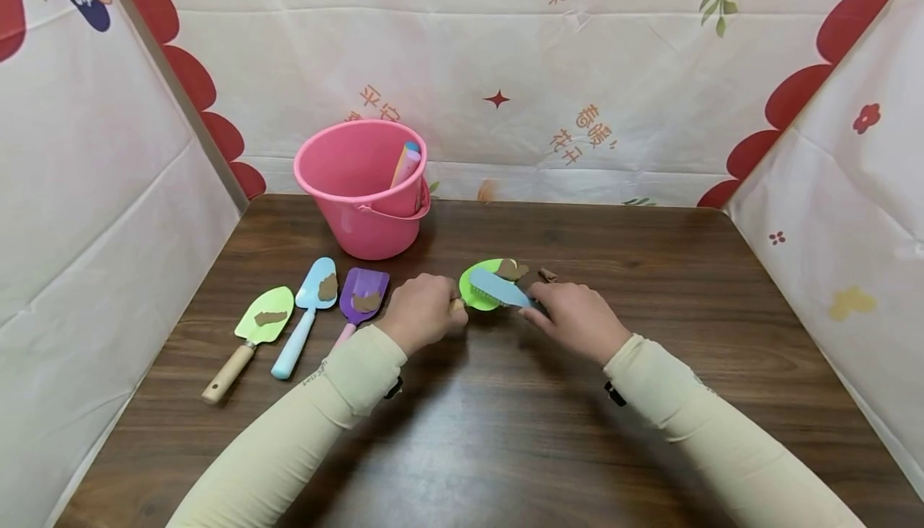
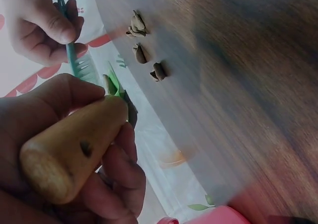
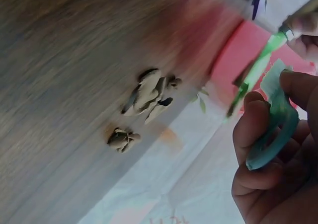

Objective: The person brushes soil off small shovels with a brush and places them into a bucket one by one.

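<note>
My left hand [image 1: 422, 313] grips the wooden handle [image 2: 82, 144] of a small trowel with a light green blade [image 1: 485, 265], held over the middle of the table. In my right hand [image 1: 579, 322] is a blue-green brush [image 1: 498, 287] with short bristles, pinched between thumb and fingers. In the head view the brush overlaps the trowel's blade. Brown crumpled pieces [image 3: 149, 92] lie on the table just beyond the blade, and another brown piece [image 1: 547, 275] is near my right fingers. How much lies on the blade is partly hidden by the brush.
To the left lie a green trowel [image 1: 269, 303] with a wooden handle, a blue trowel [image 1: 309, 297] and a purple shovel [image 1: 368, 281], each with a brown piece on it. Behind them stands a pink bucket [image 1: 368, 227] holding coloured sticks [image 1: 406, 165]. Printed cloth [image 1: 462, 54] surrounds the table.
</note>
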`<state>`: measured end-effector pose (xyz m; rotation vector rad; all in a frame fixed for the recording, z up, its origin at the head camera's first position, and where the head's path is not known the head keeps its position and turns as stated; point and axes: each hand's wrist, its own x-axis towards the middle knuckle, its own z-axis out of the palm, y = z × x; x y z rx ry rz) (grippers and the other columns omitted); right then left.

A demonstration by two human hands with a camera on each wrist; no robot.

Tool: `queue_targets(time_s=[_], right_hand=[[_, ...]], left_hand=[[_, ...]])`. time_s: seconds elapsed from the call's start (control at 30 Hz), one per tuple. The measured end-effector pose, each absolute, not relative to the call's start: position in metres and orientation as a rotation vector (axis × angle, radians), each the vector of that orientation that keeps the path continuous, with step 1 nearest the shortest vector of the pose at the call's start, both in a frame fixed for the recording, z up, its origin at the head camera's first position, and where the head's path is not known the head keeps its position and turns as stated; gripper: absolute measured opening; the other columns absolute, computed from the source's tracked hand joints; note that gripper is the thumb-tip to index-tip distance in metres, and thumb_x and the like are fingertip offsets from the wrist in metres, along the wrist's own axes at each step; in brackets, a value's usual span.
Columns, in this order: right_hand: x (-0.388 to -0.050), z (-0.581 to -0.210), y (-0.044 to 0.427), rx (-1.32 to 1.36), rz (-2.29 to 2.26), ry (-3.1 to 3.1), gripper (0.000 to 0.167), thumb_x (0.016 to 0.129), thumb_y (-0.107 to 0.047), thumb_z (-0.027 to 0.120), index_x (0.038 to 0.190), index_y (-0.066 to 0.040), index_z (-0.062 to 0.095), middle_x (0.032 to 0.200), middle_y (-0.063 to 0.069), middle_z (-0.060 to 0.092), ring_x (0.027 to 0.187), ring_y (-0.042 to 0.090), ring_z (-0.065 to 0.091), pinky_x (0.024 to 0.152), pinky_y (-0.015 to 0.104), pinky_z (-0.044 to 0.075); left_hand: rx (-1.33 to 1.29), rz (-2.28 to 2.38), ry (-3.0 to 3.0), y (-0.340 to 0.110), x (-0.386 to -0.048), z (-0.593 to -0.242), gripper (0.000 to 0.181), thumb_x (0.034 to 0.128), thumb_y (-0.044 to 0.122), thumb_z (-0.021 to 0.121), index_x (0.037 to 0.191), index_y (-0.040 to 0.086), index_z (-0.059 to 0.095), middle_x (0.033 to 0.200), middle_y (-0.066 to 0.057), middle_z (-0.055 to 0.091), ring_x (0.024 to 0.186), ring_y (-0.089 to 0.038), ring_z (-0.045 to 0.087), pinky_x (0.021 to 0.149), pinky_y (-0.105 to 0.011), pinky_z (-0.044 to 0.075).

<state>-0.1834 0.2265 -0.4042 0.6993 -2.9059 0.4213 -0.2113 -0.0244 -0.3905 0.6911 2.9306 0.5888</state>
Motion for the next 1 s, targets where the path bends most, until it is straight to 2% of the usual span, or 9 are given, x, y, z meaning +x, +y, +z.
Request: queue_targets(time_s=[0.13, 0.3, 0.67, 1.0], right_hand=[[-0.187, -0.408, 0.232, 0.682, 0.37, -2.89, 0.018, 0.091, -0.023, 0.073, 0.087, -0.011, 0.06, 0.063, -0.006, 0.049, 0.051, 0.011, 0.041, 0.048, 0.031, 0.036], [-0.199, -0.411, 0.246, 0.594, 0.399, -2.939, 0.017, 0.093, -0.023, 0.07, 0.092, -0.009, 0.061, 0.065, -0.002, 0.053, 0.051, 0.012, 0.043, 0.048, 0.032, 0.037], [-0.218, -0.406, 0.276, 0.39, 0.411, -3.009, 0.018, 0.098, -0.024, 0.063, 0.094, -0.007, 0.059, 0.064, 0.002, 0.052, 0.051, 0.017, 0.044, 0.049, 0.034, 0.035], [-0.216, -0.395, 0.248, 0.564, 0.437, -2.98, 0.018, 0.097, -0.027, 0.065, 0.094, -0.009, 0.062, 0.064, -0.002, 0.052, 0.05, 0.013, 0.044, 0.049, 0.032, 0.036]], left_hand=[[0.685, 0.592, 2.939, -0.025, -0.21, -0.39, 0.027, 0.0799, 0.019, 0.066, 0.061, 0.018, 0.047, 0.06, 0.006, 0.038, 0.058, -0.014, 0.038, 0.049, -0.032, 0.033], [0.684, 0.606, 2.94, -0.026, -0.209, -0.39, 0.025, 0.0792, 0.019, 0.066, 0.062, 0.018, 0.048, 0.061, 0.005, 0.04, 0.058, -0.015, 0.04, 0.049, -0.033, 0.035], [0.673, 0.659, 2.944, -0.03, -0.214, -0.394, 0.026, 0.0794, 0.019, 0.065, 0.062, 0.018, 0.046, 0.059, 0.006, 0.04, 0.056, -0.013, 0.038, 0.047, -0.031, 0.032], [0.598, 0.759, 2.922, -0.028, -0.227, -0.401, 0.024, 0.0813, 0.019, 0.062, 0.063, 0.016, 0.047, 0.058, 0.005, 0.038, 0.057, -0.012, 0.038, 0.049, -0.03, 0.029]])
